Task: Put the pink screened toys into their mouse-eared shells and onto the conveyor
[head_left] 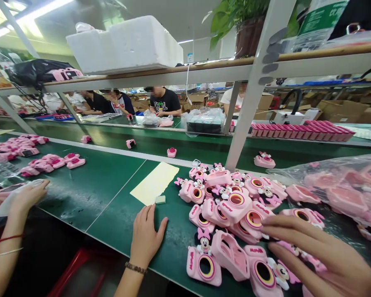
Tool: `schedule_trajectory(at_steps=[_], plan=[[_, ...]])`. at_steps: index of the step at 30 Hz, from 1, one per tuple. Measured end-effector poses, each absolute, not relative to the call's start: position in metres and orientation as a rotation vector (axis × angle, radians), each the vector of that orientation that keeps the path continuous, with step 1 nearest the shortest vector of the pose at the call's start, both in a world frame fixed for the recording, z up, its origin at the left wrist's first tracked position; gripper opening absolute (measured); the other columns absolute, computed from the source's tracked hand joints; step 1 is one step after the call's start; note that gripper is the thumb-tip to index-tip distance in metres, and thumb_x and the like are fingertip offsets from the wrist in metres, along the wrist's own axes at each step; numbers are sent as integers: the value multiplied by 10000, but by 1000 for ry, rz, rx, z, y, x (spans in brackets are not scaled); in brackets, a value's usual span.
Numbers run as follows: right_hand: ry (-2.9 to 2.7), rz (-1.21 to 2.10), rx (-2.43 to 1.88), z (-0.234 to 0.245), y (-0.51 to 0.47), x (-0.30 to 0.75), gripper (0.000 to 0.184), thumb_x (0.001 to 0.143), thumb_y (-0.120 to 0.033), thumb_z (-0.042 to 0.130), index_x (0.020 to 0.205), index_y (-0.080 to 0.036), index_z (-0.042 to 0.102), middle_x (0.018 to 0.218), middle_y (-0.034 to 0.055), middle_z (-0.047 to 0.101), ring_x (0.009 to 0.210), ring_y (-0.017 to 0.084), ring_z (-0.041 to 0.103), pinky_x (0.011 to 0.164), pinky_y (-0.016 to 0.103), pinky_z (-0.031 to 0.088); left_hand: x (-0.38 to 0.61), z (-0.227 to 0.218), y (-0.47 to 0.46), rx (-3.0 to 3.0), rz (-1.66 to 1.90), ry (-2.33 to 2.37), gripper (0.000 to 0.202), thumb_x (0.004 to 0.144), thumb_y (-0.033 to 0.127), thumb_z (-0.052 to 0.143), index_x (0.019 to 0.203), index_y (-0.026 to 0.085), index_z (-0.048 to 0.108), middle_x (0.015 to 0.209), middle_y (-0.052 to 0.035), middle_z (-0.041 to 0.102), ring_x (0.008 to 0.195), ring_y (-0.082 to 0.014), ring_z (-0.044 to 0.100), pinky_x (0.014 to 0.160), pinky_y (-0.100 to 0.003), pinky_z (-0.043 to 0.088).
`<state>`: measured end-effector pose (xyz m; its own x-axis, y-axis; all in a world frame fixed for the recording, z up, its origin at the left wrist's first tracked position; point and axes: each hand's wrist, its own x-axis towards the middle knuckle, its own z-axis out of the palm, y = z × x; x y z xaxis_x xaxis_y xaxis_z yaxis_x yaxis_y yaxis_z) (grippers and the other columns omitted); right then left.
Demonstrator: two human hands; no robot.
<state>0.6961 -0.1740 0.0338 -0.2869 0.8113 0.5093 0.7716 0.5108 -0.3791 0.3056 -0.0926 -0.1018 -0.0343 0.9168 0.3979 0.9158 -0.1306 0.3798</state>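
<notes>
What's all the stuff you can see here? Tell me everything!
Minnie Mouse camera cases: many, pink, heaped on the near bench
workbench: one, green, under everything
paper sheet: one, pale yellow, left of the heap
clear plastic bag: one, see-through, right of the heap, pink cases inside
foam box: one, white, on the upper shelf
potted plant: one, green, on the upper shelf
cardboard boxes: several, brown, far background
co-worker's hand: one, far left
left hand: one, flat on the bench, beside the heap
right hand: one, spread over the cases
</notes>
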Motion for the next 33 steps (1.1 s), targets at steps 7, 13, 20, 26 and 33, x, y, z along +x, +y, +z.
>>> schedule_trajectory(at_steps=[7,13,20,26,33], plan=[[-2280,159,-1410,70,-96,614,334,979,-404,515,1225,-221,646,1202,98,675,1105,255,632,929,422,535,333,-94,-104,2193,1104,1771,353,937,379,524,1243,207,559,1188,-109,610,1147,-250,555,998,-457,505],[-2627,157,-1597,55,-26,526,529,843,-461,683,1256,-135,625,1178,153,671,1110,322,601,849,394,531,350,-96,-106,2143,1063,1558,245,935,353,535,1155,269,605,988,-33,667,939,-193,630,843,-373,561],[-2644,137,-1636,52,-23,511,322,861,-256,619,1121,-73,669,1083,180,674,1030,312,625,824,387,522,336,-95,-108,1877,1219,1632,411,926,433,549,1276,217,524,1086,-98,673,885,-200,656,770,-367,588],[-2593,697,-1075,66,-76,535,534,798,-201,653,1323,-209,560,1211,93,655,1062,239,623,897,347,503,327,-113,-113,1856,1254,1421,769,802,513,692,1454,281,357,1406,-119,590,1200,-292,639,969,-458,579],[-2886,552,-1248,92,21,529,566,901,-433,662,1408,-239,500,1229,81,664,1025,222,660,806,293,536,325,-131,-104,1797,1203,1489,564,775,530,687,1278,319,544,1193,-49,732,1022,-272,728,840,-401,635]])
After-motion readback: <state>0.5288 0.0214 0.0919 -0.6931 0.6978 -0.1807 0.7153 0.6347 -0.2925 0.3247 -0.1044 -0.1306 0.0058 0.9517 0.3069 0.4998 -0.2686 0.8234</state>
